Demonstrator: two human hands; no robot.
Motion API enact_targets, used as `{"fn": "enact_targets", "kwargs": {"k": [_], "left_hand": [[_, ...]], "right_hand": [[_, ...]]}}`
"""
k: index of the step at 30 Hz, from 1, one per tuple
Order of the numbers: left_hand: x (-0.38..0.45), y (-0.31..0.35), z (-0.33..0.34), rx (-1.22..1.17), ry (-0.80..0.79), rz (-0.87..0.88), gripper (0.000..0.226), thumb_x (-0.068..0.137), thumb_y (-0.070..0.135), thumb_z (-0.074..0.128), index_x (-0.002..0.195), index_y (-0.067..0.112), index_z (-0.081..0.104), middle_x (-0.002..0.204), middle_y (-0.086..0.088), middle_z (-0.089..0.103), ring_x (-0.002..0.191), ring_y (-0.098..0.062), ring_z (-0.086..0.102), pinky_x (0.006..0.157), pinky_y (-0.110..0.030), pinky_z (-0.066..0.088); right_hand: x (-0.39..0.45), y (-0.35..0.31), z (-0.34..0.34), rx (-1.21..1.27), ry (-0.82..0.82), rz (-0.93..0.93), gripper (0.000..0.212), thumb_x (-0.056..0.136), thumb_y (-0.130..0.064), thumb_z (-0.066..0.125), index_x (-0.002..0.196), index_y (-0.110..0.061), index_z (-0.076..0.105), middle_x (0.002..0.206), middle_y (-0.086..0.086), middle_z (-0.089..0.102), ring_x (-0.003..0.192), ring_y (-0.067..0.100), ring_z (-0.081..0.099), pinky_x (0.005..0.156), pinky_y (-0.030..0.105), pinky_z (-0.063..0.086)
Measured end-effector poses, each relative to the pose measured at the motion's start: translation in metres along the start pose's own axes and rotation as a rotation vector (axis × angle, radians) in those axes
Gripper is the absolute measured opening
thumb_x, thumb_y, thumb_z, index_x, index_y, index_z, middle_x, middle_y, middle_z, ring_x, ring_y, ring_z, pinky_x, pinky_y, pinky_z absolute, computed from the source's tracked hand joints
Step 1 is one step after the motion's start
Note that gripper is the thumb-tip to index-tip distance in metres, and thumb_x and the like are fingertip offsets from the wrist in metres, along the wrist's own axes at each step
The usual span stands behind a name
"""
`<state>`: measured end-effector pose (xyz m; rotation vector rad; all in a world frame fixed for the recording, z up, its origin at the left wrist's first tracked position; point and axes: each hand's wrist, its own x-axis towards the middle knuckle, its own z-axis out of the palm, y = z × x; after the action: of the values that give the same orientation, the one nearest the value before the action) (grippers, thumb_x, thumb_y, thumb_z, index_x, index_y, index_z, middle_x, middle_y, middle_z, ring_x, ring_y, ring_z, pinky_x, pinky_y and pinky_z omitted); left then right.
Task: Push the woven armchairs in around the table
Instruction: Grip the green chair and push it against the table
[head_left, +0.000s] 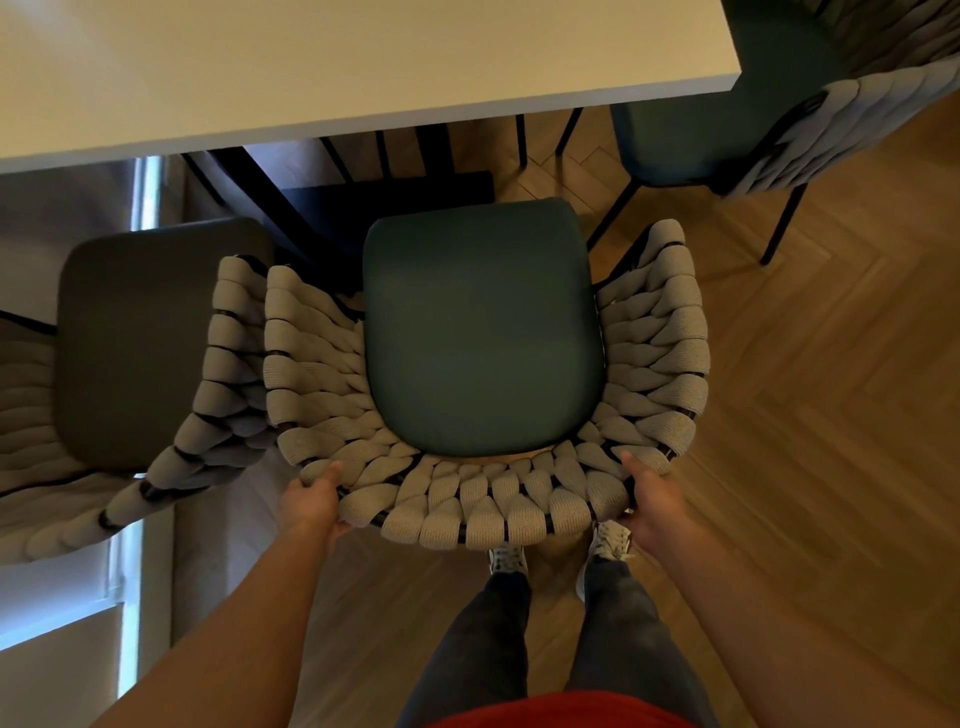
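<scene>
Though pale-woven, the armchair (483, 364) has a green seat.

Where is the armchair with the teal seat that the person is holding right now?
In the head view, the teal-seated armchair sits centre frame, its seat clear of the white table edge, with a dark-seated armchair touching its left.

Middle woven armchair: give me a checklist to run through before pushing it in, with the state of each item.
1. Left hand grips the beige woven backrest of the teal-seated armchair: ok.
2. Right hand grips the same backrest: ok.
3. Teal seat cushion faces the white table edge: ok.
4. Gap to the dark-seated woven armchair on the left: not ok, armrests look touching.
5. Black table base clear of the chair's front legs: cannot tell, legs hidden.
6. Feet behind the chair: ok.
</scene>
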<state>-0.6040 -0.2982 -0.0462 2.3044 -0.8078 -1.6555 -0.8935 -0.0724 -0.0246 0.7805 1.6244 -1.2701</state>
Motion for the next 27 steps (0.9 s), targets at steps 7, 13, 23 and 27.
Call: {"fn": "enact_targets", "kwargs": {"k": [7, 13, 23, 27], "left_hand": [[0.004, 0.007, 0.002, 0.069, -0.006, 0.018, 0.045, 0.096, 0.029, 0.06, 0.135, 0.012, 0.046, 0.128, -0.019, 0.059, 0.107, -0.039, 0.063, 0.065, -0.045, 0.057], [0.009, 0.01, 0.001, 0.093, -0.013, 0.034, 0.049, 0.095, 0.032, 0.062, 0.138, 0.013, 0.046, 0.13, -0.018, 0.059, 0.108, -0.039, 0.063, 0.069, -0.049, 0.058], [0.002, 0.01, 0.01, 0.077, -0.057, 0.045, 0.05, 0.095, 0.031, 0.063, 0.138, 0.013, 0.046, 0.131, -0.017, 0.058, 0.11, -0.039, 0.062, 0.06, -0.043, 0.057], [-0.003, 0.008, 0.017, 0.087, -0.052, 0.051, 0.048, 0.095, 0.029, 0.062, 0.137, 0.013, 0.045, 0.132, -0.018, 0.057, 0.11, -0.04, 0.062, 0.061, -0.041, 0.057]], "right_hand": [[0.003, -0.002, 0.003, 0.028, 0.017, 0.006, 0.035, 0.095, -0.021, 0.061, 0.128, -0.014, 0.054, 0.12, 0.01, 0.064, 0.108, 0.033, 0.061, 0.082, 0.054, 0.051], [0.007, -0.002, 0.004, 0.059, 0.025, 0.017, 0.035, 0.093, -0.023, 0.062, 0.128, -0.016, 0.057, 0.117, 0.009, 0.067, 0.108, 0.032, 0.063, 0.07, 0.045, 0.053], [0.009, -0.014, 0.0, 0.041, 0.036, -0.019, 0.031, 0.095, -0.023, 0.06, 0.126, -0.017, 0.054, 0.115, 0.007, 0.063, 0.086, 0.023, 0.062, 0.063, 0.04, 0.049], [0.012, -0.018, -0.003, 0.0, 0.052, -0.014, 0.033, 0.095, -0.024, 0.06, 0.127, -0.016, 0.053, 0.117, 0.007, 0.062, 0.098, 0.028, 0.059, 0.077, 0.046, 0.048]]}}
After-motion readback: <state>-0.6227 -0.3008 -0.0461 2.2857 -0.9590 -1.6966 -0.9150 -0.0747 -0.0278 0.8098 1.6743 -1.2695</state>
